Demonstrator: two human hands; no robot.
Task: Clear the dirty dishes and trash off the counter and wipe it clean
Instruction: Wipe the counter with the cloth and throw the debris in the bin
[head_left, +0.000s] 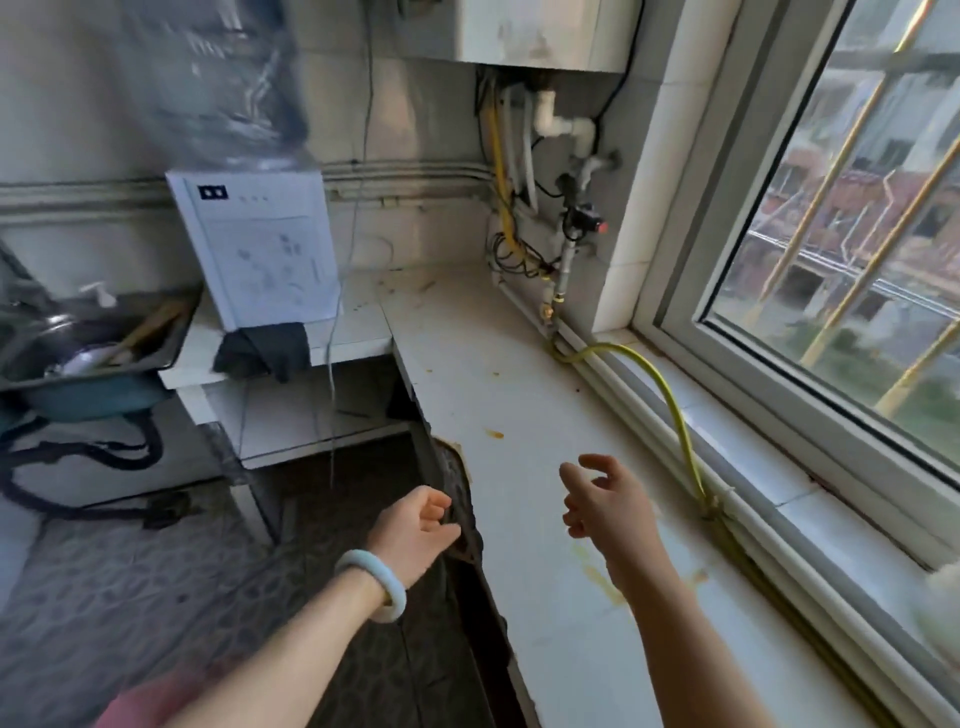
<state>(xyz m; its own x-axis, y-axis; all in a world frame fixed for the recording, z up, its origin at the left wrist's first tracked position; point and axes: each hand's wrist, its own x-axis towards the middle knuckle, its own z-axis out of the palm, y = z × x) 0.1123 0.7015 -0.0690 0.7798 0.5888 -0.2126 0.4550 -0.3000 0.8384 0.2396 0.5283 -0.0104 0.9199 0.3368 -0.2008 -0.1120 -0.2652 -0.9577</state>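
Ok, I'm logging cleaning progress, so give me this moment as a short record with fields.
counter: no dishes visible; orange stains and yellowish smears remain
left hand: empty, open, at the counter's edge
right hand: empty, open, over the counter
cloth: dark, draped over the far counter's edge
sink: holds dishes
wiping: not yet done

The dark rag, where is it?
The dark rag hangs over the counter's front edge, left of centre, right under the white box and beside the sink.

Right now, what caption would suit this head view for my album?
Two empty hands, left hand and right hand, hover over a stained white counter beside a window.
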